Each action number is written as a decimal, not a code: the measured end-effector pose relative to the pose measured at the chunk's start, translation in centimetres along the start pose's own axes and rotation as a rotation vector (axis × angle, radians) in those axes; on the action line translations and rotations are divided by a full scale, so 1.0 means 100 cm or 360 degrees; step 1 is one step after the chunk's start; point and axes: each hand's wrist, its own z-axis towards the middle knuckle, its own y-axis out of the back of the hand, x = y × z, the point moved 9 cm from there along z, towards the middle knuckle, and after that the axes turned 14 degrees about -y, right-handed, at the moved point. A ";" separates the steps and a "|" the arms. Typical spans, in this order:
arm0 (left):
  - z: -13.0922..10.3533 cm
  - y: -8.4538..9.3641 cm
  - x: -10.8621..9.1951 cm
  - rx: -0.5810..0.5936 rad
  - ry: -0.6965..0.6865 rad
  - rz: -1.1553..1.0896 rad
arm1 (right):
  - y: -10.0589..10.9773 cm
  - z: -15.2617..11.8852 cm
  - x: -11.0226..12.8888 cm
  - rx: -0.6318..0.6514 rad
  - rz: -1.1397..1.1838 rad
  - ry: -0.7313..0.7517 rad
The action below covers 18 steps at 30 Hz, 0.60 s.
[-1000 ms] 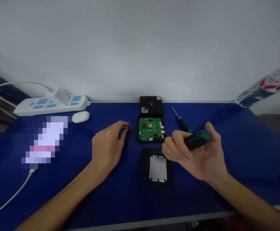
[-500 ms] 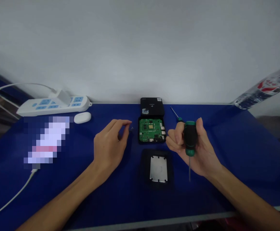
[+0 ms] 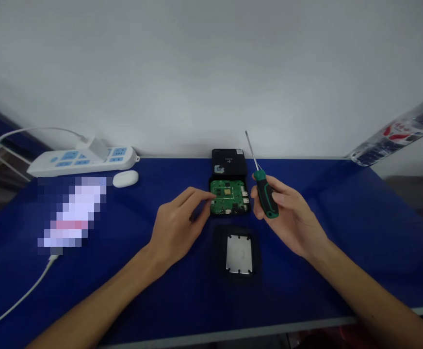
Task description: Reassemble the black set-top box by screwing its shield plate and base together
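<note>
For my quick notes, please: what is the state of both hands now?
Left hand: at the circuit board; grip cannot be told.
Right hand: closed, holding a screwdriver.

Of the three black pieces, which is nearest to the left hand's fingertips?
The open middle case holding the green circuit board: the left hand is at its left edge. The silver-centred piece lies in front of it; the black box, behind it.

Dim, diffuse illumination, soft shading across wall (image 3: 211, 82), fine detail indistinct on circuit board (image 3: 223, 204), wide-angle stretch on bottle (image 3: 397, 132) at right, coarse pixelation over bright device (image 3: 76, 211) at left.
</note>
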 end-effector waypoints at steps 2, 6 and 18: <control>-0.001 -0.001 -0.002 0.0018 -0.0038 -0.0020 | 0.001 0.000 -0.002 -0.0010 -0.0034 0.0018; -0.001 -0.004 -0.010 0.0059 -0.0162 -0.0089 | 0.009 -0.001 0.004 -0.0184 -0.0220 0.0184; -0.008 -0.026 -0.028 0.0371 -0.0471 -0.0264 | 0.064 -0.006 0.036 -0.1150 -0.1157 0.0445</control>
